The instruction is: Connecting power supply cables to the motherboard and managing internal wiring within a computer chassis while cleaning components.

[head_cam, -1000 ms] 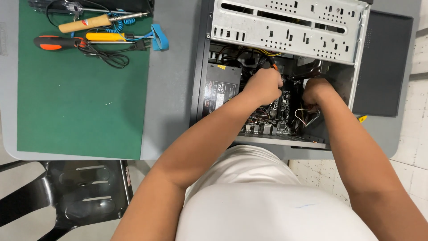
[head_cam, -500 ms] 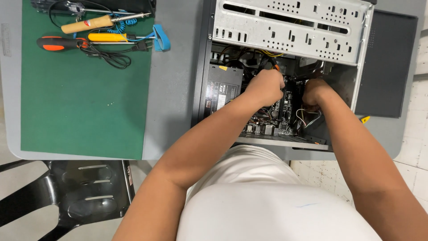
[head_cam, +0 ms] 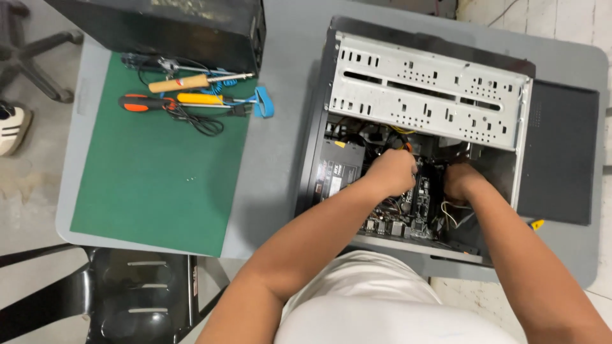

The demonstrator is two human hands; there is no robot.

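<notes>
Case [head_cam: 331,114], open, lies on the grey surface [head_cam: 280,146]; inside are a board [head_cam: 417,204], cables [head_cam: 456,213] and a drive cage [head_cam: 433,89]. Both hands reach in: left hand [head_cam: 392,172] and right hand [head_cam: 462,181] are curled over the board, grip contents hidden.

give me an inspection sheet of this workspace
surface: grey table with a green mat
job's things: open black computer case, circuit board inside
clutter: wooden-handled tool, orange-and-black screwdriver, yellow-handled tool on the mat
grippers: left hand and right hand inside the case; grasp hidden
cables: black cord on the mat; loose wires in the case
surroundings: black chair, tiled floor
</notes>
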